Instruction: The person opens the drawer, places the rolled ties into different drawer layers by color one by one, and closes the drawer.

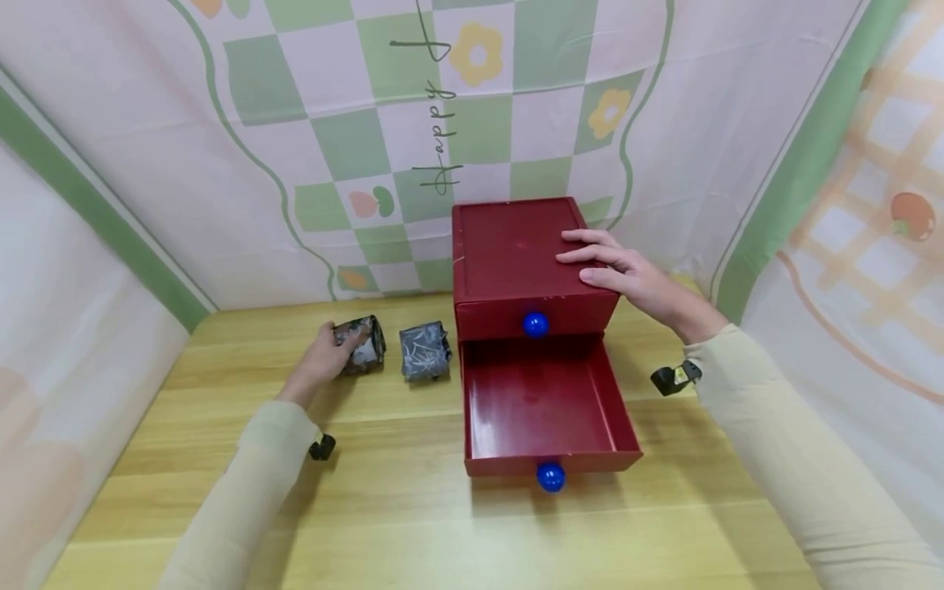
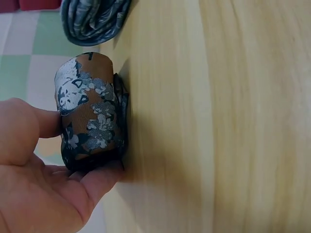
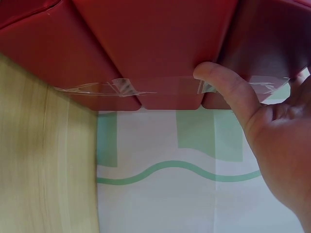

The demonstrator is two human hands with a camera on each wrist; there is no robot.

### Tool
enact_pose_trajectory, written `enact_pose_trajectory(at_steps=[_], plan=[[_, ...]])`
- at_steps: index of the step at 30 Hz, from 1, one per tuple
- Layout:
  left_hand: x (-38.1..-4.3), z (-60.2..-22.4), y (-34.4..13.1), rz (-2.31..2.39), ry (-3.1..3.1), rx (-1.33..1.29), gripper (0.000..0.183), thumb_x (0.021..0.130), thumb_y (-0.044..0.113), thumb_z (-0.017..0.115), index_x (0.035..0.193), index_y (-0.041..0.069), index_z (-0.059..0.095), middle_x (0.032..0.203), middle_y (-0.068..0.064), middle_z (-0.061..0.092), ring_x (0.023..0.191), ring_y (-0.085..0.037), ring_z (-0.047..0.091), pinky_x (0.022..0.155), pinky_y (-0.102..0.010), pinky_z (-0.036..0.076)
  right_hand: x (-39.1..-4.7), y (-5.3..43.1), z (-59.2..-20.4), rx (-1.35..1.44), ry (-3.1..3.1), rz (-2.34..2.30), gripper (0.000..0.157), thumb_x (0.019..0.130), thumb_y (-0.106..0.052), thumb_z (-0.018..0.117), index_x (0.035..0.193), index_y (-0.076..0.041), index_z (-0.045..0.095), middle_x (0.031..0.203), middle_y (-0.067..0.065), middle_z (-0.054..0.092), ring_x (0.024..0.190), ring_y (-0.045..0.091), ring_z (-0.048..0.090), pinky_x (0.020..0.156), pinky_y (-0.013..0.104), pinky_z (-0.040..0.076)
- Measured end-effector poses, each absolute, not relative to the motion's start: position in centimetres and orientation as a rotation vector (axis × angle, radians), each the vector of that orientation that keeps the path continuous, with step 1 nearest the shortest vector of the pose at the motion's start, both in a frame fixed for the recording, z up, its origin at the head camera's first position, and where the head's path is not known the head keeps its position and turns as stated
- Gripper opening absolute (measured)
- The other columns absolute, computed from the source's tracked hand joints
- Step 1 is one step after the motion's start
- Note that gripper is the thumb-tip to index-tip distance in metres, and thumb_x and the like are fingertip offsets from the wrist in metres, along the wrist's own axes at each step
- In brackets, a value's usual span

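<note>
My left hand point(image 1: 322, 360) holds a rolled patterned cloth point(image 2: 90, 107), brown and dark with white and grey figures, between thumb and fingers. Close to its right lies a second rolled cloth point(image 1: 425, 351), dark grey with pale lines. A red drawer cabinet point(image 1: 516, 246) stands at the back of the table, its lower drawer point(image 1: 542, 401) pulled out with nothing inside, the upper one closed. On the right edge of the cabinet's top rests my right hand point(image 1: 627, 274), fingers extended. The right wrist view shows its thumb point(image 3: 228, 87) against the cabinet's side.
Blue round knobs point(image 1: 535, 324) sit on the drawer fronts. Clear tape point(image 3: 124, 87) runs along the cabinet's side. Printed cloth walls point(image 1: 479, 123) enclose the wooden table point(image 1: 383, 508) at the back and both sides.
</note>
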State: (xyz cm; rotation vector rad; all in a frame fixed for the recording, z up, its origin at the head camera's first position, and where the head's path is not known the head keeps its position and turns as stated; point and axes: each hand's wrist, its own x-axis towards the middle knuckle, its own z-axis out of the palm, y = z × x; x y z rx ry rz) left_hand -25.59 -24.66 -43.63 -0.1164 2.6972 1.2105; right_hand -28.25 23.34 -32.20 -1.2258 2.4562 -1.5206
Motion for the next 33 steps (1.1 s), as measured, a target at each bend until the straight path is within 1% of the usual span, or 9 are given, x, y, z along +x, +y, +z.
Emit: enact_pose_trajectory(at_steps=[10,14,21,28,33], plan=[[-26.0,-43.5,-23.8,1.149,2.732,-0.140,0.075,0.103,0.033,0.038,0.148,-0.001,-0.011,0.152,-0.030,0.005,0.138,-0.045,0.013,0.110,-0.055,0.015,-28.2,23.5,-32.2,-1.225,2.460,-1.522,0.033,0.096,-0.006,0.052,0.128,-0.004,0.059,0.150,0.004,0.031,0.139,0.017,0.018,0.103,0.022,0.023],[-26.2,-43.1,-23.5,1.109,2.734,-0.184,0.076,0.102,0.031,0.041,0.149,-0.001,-0.009,0.151,-0.031,0.008,0.138,-0.046,0.015,0.110,-0.055,0.017,-28.2,23.5,-32.2,-1.220,2.462,-1.518,0.033,0.097,-0.007,0.052,0.128,-0.005,0.059,0.150,0.003,0.031,0.139,0.017,0.017,0.103,0.022,0.024],[-26.2,-42.5,-23.4,1.067,2.715,-0.238,0.075,0.102,0.031,0.043,0.150,0.002,-0.007,0.152,-0.030,0.012,0.137,-0.045,0.017,0.109,-0.056,0.019,-28.3,23.4,-32.2,-1.220,2.461,-1.515,0.033,0.097,-0.007,0.052,0.129,-0.005,0.059,0.150,0.003,0.031,0.140,0.016,0.017,0.103,0.022,0.024],[-26.5,-42.2,-23.6,1.064,2.718,-0.210,0.073,0.101,0.030,0.046,0.150,0.000,0.001,0.151,-0.029,0.016,0.136,-0.045,0.020,0.108,-0.056,0.021,-28.3,23.5,-32.3,-1.234,2.451,-1.531,0.033,0.096,-0.006,0.052,0.128,-0.004,0.059,0.150,0.005,0.031,0.139,0.017,0.018,0.104,0.022,0.023],[-26.6,-41.9,-24.2,1.057,2.718,-0.127,0.072,0.098,0.031,0.052,0.150,-0.002,0.013,0.150,-0.027,0.023,0.134,-0.044,0.026,0.108,-0.055,0.024,-28.4,23.4,-32.3,-1.228,2.437,-1.537,0.033,0.096,-0.006,0.052,0.128,-0.004,0.059,0.150,0.004,0.031,0.139,0.017,0.018,0.103,0.022,0.024]])
